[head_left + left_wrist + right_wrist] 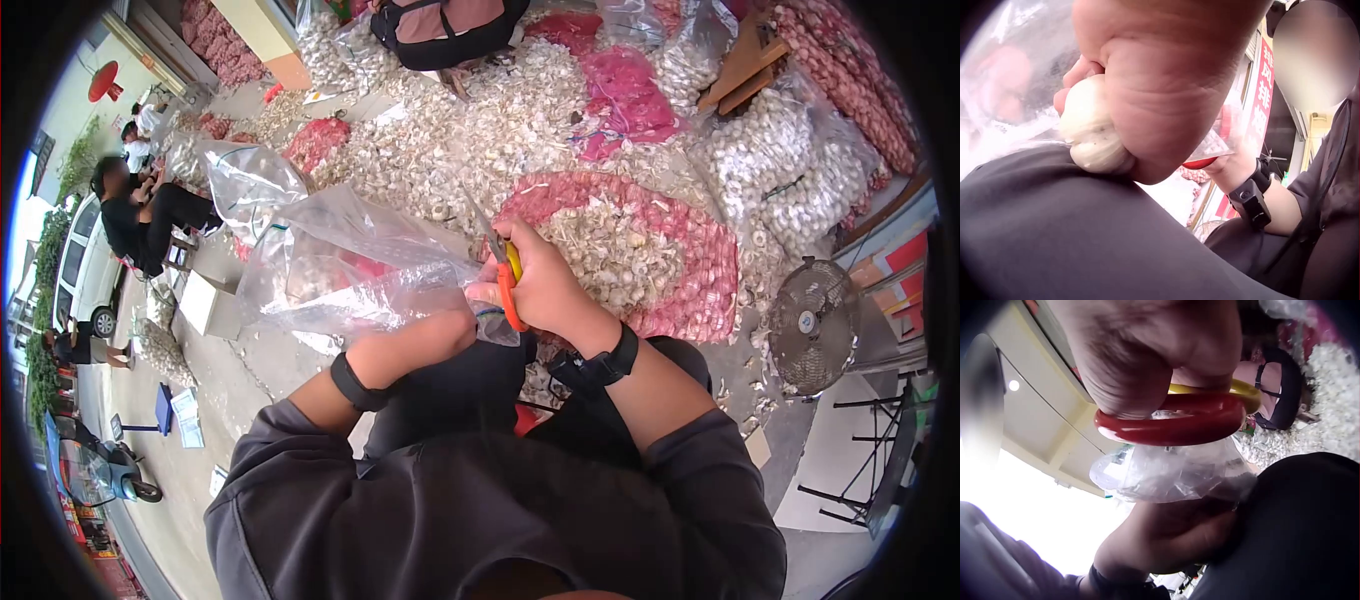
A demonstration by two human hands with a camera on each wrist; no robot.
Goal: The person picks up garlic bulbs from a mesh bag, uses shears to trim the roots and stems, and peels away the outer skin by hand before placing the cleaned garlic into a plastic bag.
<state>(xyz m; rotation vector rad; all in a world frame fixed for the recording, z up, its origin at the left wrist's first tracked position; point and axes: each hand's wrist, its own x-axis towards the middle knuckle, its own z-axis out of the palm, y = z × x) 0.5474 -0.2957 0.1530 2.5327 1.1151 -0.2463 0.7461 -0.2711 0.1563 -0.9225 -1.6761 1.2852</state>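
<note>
Beyond the left edge of the red mesh sack, the clear bag bulges; its slack film could snag on the scissors. The right hand grips their handles; the left hand curls round a garlic bulb, which loosened fingers could drop.

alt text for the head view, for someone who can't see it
The right hand grips scissors with orange and yellow handles, close to a clear bag and the curled left hand. Garlic covers much of the ground ahead; a red net lies at right, with a fan beyond it.
</note>
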